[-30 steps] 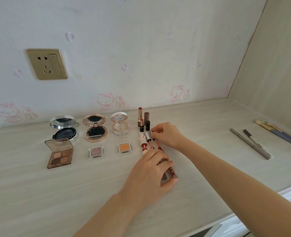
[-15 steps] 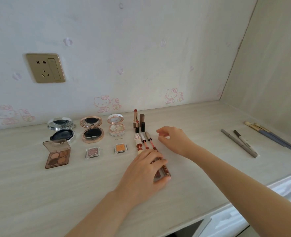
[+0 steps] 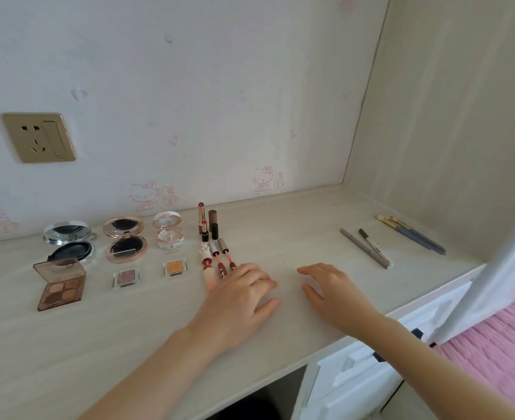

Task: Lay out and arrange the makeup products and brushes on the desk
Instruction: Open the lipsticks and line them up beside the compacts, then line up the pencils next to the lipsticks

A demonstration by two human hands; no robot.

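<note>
Three thin red lip tubes (image 3: pixel 219 262) lie side by side on the pale wooden desk (image 3: pixel 295 247); I see my left hand (image 3: pixel 238 301) flat over their near ends, fingers loose. My right hand (image 3: pixel 331 292) hovers beside it, spread and holding nothing.

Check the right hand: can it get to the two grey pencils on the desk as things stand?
Probably yes. The right hand is empty and open above the desk, and the stretch of desktop between it and the grey pencils looks bare, so nothing seems to block a reach rightward.
</note>
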